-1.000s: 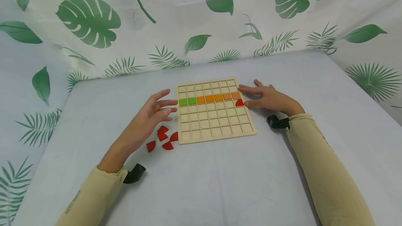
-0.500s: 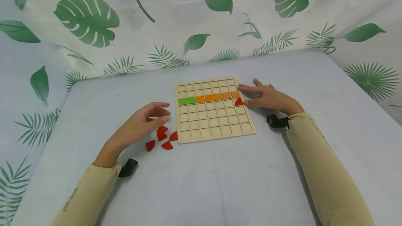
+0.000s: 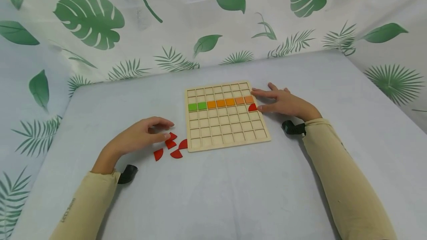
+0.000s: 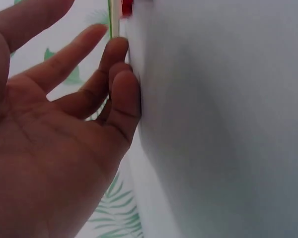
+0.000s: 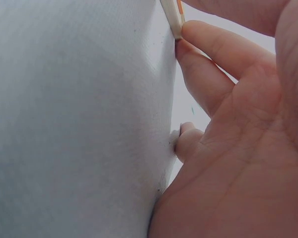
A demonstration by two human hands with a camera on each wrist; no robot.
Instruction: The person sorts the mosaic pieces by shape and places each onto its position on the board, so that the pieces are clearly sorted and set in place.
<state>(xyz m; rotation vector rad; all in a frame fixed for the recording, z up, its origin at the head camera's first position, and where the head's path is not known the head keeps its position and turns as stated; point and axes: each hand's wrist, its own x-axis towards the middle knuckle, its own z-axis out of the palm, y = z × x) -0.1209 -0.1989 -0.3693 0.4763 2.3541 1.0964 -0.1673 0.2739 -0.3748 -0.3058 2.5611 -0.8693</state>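
A light wooden grid board [image 3: 215,132] lies on the table. My right hand [image 3: 285,103] rests at its right edge, fingertips touching the rim with fingers extended; the right wrist view shows those fingertips [image 5: 191,32] at the board's corner. One red quarter-circle piece [image 3: 252,107] sits in the rightmost cell below the coloured row. Left of the board, my left hand [image 3: 135,136] hovers low over several loose red pieces [image 3: 171,144], its fingers loosely bent and nothing between them. The thumb partly covers the farthest red piece [image 3: 172,136].
Across the board runs a row of green [image 3: 197,106], orange [image 3: 221,103] and lighter orange squares [image 3: 244,100]. Another red piece [image 3: 183,144] lies against the board's left edge. A white cloth [image 3: 213,192] covers the table, and a leaf-print curtain [image 3: 180,32] hangs behind.
My left hand has drawn back from the board's left edge, moving left and down to the loose red pieces. My right hand stays at the board's right edge.
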